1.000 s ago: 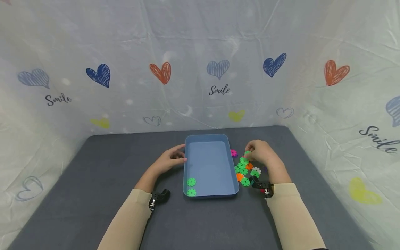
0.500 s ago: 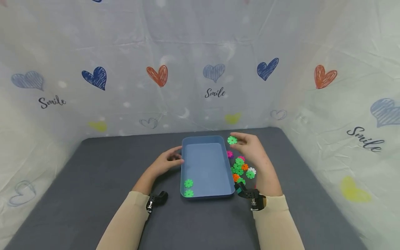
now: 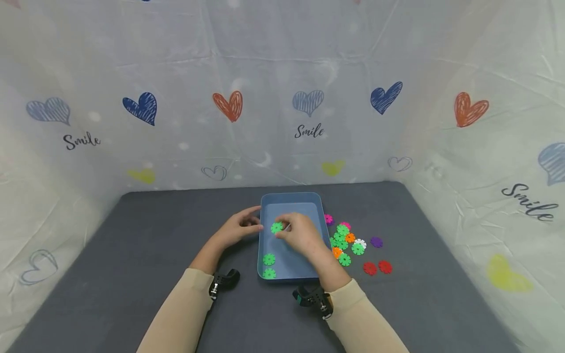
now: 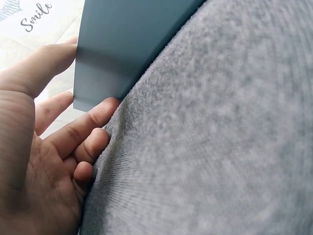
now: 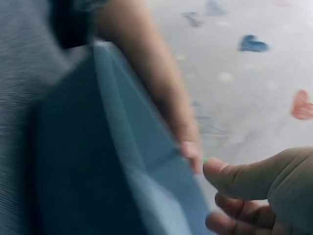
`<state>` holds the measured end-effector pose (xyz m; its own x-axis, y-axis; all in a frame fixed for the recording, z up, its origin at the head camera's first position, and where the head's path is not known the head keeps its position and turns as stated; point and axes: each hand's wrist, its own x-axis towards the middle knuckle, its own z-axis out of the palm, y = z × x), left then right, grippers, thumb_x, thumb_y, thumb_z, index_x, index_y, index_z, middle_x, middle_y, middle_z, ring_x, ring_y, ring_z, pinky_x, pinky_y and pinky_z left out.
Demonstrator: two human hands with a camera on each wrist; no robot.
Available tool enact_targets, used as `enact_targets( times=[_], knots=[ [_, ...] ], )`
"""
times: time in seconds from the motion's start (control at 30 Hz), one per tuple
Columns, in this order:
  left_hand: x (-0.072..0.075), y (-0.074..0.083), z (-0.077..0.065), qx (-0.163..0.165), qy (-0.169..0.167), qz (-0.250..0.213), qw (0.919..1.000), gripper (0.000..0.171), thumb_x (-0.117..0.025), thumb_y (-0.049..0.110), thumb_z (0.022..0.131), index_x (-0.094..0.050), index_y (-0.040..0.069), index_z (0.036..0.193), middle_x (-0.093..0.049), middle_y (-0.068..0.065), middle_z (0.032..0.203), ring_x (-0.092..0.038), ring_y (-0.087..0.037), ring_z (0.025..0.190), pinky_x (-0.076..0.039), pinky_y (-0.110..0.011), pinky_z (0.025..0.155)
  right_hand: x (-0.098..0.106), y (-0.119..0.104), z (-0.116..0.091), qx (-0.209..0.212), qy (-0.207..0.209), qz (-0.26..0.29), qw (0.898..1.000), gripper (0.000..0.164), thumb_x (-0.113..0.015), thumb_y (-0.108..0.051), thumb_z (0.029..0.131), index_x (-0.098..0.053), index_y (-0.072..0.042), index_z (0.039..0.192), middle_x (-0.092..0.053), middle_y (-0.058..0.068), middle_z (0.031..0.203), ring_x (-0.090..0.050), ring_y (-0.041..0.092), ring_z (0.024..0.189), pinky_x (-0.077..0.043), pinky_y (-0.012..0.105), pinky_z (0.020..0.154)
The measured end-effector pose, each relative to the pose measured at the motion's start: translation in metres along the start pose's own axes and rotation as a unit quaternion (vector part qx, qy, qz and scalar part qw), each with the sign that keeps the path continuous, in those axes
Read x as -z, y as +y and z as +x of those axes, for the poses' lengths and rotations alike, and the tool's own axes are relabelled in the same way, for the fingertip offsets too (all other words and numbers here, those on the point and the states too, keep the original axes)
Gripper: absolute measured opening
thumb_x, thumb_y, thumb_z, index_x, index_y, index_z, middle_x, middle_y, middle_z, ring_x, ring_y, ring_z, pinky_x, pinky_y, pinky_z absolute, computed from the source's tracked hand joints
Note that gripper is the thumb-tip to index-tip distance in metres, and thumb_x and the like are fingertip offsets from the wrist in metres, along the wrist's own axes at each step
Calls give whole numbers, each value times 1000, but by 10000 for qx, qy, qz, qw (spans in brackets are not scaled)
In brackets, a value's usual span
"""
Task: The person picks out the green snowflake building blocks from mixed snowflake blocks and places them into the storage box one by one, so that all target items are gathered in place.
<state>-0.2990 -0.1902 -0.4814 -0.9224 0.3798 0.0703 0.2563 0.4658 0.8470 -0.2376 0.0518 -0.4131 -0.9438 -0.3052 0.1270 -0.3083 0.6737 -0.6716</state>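
In the head view, my right hand (image 3: 304, 236) pinches a green notched plastic disc (image 3: 276, 227) between thumb and fingertips, over the middle of a blue rectangular tray (image 3: 291, 197). Two similar discs, a front green disc (image 3: 269, 273) and one just behind it (image 3: 269, 259), lie in the tray's near left corner. My left hand (image 3: 236, 228) rests at the tray's left side, thumb and fingers touching the outer wall. The left wrist view shows those fingers (image 4: 80, 128) loosely bent against the wall. In the blurred right wrist view, only a green speck shows at the right thumb tip (image 5: 215, 167).
Right of the tray lies a loose pile of notched discs (image 3: 340, 237), in green, orange, pink and white. A purple disc (image 3: 376, 242) and two red discs (image 3: 385, 266) lie farther right on the dark grey tabletop (image 3: 423, 304). A heart-printed sheet (image 3: 265, 63) hangs behind.
My right hand has picked a green disc from the pile, lifted it, and carried it left over the tray. The left hand has stayed at the tray's side.
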Motion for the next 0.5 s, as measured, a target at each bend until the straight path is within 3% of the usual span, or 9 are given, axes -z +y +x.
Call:
enact_targets(
  times=[0.1,0.2,0.3,0.5],
  knots=[
    [1,1,1,-28,-50,15,10000,72,-76,30,96,-42,11,157,-69,-9,118,-61,-23,99,-47,-40,82,-23,2,2,170,-224,-771,9966,31,-83,-19,89,-78,-10,118,-63,4,97,-58,19,85,-49,37,74],
    [1,1,1,-80,-69,50,9999,73,-75,31,96,-42,11,158,-69,-10,119,-62,-23,101,-47,-41,85,-38,7,3,166,-286,-1208,9921,31,-84,-21,88,-79,-11,117,-65,6,102,-60,24,95,-49,42,81],
    [1,0,2,-113,-82,69,9999,73,-75,31,96,-42,11,158,-68,-10,118,-61,-22,100,-47,-41,86,-46,10,4,104,-276,-1245,9918,32,-84,-20,88,-79,-11,118,-69,8,105,-62,28,102,-49,46,86],
    [0,-3,1,-65,-52,35,10000,70,-75,28,97,-43,12,157,-68,-10,118,-61,-23,99,-47,-42,84,-42,12,6,67,-490,-809,9955,40,-81,-15,89,-73,-8,127,-72,5,100,-64,22,93,-51,42,82]
  ],
)
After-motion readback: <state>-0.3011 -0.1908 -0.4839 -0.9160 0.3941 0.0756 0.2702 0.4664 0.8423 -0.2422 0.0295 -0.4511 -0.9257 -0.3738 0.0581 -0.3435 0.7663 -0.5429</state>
